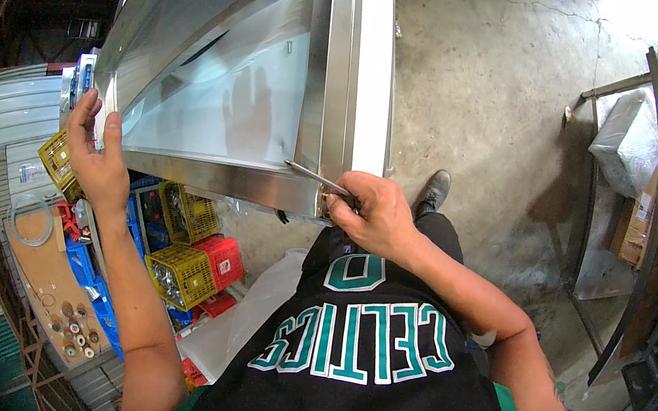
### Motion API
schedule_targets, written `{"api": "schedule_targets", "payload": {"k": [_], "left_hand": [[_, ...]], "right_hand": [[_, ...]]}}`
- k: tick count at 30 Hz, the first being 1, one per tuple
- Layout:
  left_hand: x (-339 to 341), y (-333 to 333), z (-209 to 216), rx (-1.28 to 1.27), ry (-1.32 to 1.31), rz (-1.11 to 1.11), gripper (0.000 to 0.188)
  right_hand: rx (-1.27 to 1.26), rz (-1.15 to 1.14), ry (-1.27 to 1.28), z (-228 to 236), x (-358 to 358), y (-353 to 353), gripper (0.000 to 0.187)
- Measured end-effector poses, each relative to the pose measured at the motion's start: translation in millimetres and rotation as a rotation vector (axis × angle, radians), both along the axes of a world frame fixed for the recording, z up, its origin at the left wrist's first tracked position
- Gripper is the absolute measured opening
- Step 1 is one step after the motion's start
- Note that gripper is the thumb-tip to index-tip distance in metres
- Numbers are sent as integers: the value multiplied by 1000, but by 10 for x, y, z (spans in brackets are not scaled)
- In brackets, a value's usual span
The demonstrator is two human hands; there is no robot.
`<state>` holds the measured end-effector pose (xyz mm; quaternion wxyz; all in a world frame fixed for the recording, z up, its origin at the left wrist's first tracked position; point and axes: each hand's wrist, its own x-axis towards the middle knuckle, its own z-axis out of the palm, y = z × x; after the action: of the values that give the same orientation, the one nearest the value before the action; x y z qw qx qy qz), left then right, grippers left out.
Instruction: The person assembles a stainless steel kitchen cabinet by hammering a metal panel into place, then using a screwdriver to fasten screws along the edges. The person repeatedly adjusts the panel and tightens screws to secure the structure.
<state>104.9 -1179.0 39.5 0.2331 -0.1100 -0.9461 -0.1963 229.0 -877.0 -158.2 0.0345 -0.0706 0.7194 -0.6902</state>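
In front of me stands a stainless steel cabinet [221, 178] with a pale inner panel and a curved metal piece [228, 26] over its top. My right hand [375, 213] is closed around a slim, pointed metal tool [310, 174] at the near right corner. The tool points left along the inside of the steel rim; its handle is mostly hidden in my fist. My left hand [99, 161] is at the near left corner, thumb and fingers apart and stretched along the edge. A shadow of a hand falls on the pale panel.
Yellow crates [188, 213] and a red crate [218, 264] with small parts stand below left. Beyond is a brown board [46, 281] with coiled hose and small round parts. A metal rack [645, 221] with a wrapped package [628, 137] stands at the right on concrete floor.
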Motion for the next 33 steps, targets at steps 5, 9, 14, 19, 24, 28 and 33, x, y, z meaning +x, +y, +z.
{"api": "schedule_targets", "payload": {"k": [5,9,14,19,24,28,33], "left_hand": [[10,25,-30,-33,7,-44,39],[23,74,-75,-57,29,-77,36],[179,242,-178,-150,19,-126,32],[386,470,-323,-215,-9,-196,28],[604,677,-528,-170,-118,-330,26],[783,803,-785,-64,-264,-395,28],[892,908,-1233,113,-311,-365,32]], "right_hand": [[-16,-25,15,-15,0,-7,12],[-36,-47,25,-16,16,-18,11],[-13,-67,50,-8,25,-21,12],[-39,-30,44,-38,18,11,10],[-114,-60,-39,-114,27,103,11],[-157,-81,-158,-216,54,195,15],[-359,-38,-289,-367,96,144,20]]}}
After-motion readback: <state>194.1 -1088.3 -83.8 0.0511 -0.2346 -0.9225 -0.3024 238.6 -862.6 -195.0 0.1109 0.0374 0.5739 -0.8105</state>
